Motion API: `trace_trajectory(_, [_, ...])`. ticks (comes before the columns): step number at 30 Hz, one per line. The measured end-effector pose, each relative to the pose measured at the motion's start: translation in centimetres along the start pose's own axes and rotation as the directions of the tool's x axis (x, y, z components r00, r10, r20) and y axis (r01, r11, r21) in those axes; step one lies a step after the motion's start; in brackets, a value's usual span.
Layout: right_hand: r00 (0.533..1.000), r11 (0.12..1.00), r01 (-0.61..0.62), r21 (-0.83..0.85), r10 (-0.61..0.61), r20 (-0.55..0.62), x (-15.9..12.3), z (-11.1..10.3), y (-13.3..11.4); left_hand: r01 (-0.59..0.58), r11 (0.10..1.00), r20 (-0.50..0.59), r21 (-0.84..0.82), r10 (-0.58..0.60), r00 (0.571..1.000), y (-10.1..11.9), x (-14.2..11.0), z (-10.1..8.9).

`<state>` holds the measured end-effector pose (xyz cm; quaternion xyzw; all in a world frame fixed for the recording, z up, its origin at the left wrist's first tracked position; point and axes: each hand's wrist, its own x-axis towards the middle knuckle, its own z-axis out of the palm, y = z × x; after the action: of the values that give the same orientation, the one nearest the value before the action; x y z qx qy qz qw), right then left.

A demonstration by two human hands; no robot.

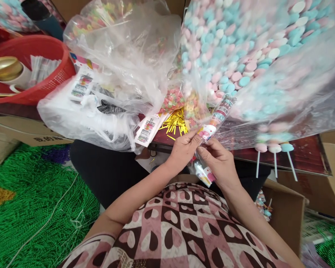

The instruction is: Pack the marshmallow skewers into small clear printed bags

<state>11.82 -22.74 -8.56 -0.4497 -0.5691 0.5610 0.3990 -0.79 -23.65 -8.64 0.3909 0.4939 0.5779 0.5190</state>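
My left hand (184,148) and my right hand (221,160) meet at the table's front edge. Both are closed on a narrow clear candy bag (222,111), pinching it part way along. Its upper part is filled and tilts away to the upper right, with printing on it. Below my fingers, the bag's loose printed end (203,173) hangs towards my lap. Just beyond my left hand lies a heap of gold twist ties (176,122). Printed cards (146,131) lie to the left of the ties. My fingers hide the pinched spot.
A large clear bag of pink, blue and white marshmallows (234,70) fills the back right. Three marshmallow sticks (274,148) lie at the right edge. Plastic bags (123,56) and a red basket (56,70) stand left. An open carton (284,219) sits below right, green strings (44,208) below left.
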Motion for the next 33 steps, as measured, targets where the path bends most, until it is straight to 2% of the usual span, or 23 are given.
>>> trace_trajectory(2, [1.000,0.999,-0.016,0.047,0.017,-0.024,0.0,0.5,-0.1,0.003,0.999,0.014,-0.046,-0.002,1.000,-0.3,0.1,0.0])
trace_trajectory(4, [0.996,0.992,-0.075,0.103,0.079,-0.038,0.1,0.9,-0.2,-0.012,1.000,0.013,-0.013,0.012,1.000,-0.4,0.1,-0.1])
trace_trajectory(7, [0.988,0.979,-0.134,0.155,0.144,-0.055,0.2,1.3,-0.4,-0.111,0.964,-0.037,0.242,0.124,0.992,-0.1,0.1,-0.5])
trace_trajectory(10, [0.992,0.977,-0.106,0.183,0.117,-0.054,0.0,1.2,-0.6,-0.203,0.790,-0.063,0.578,0.292,0.954,0.4,0.2,-1.1])
trace_trajectory(12, [0.993,0.981,-0.098,0.170,0.107,-0.046,-0.2,0.8,-0.5,-0.250,0.653,-0.024,0.715,0.381,0.924,0.5,0.2,-1.3])
trace_trajectory(15, [0.993,0.990,-0.069,0.121,0.080,-0.088,-0.3,0.2,-0.1,-0.356,0.470,0.105,0.808,0.479,0.871,0.5,0.0,-1.1])
trace_trajectory(18, [0.990,0.996,-0.025,0.090,0.037,-0.133,0.0,-0.3,0.6,-0.444,0.368,0.258,0.817,0.456,0.852,0.6,-0.4,-0.6])
trace_trajectory(20, [0.991,0.996,-0.018,0.086,0.030,-0.131,0.2,-0.3,0.9,-0.482,0.392,0.324,0.784,0.403,0.856,0.9,-0.6,-0.4])
trace_trajectory(21, [0.992,0.995,-0.021,0.093,0.032,-0.119,0.3,-0.3,0.9,-0.483,0.446,0.335,0.753,0.373,0.866,1.1,-0.7,-0.4])
trace_trajectory(23, [0.996,0.992,-0.032,0.121,0.042,-0.080,0.4,-0.4,0.8,-0.431,0.623,0.305,0.653,0.304,0.902,1.6,-0.7,-0.5])
trace_trajectory(25, [0.998,0.988,-0.049,0.147,0.054,-0.028,0.2,-0.5,0.3,-0.327,0.797,0.245,0.508,0.231,0.942,2.0,-0.6,-0.7])
trace_trajectory(27, [0.997,0.989,-0.074,0.126,0.070,0.035,-0.1,-0.7,-0.1,-0.243,0.885,0.187,0.397,0.181,0.965,2.3,-0.5,-0.8])
trace_trajectory(30, [0.994,0.995,-0.090,0.037,0.087,0.071,-0.5,-0.9,-0.6,-0.214,0.902,0.163,0.375,0.163,0.973,2.6,-0.6,-0.8])
trace_trajectory(33, [0.996,0.996,-0.077,-0.050,0.079,0.038,-0.6,-1.2,-1.0,-0.251,0.848,0.213,0.466,0.168,0.962,2.4,-0.6,-0.9])
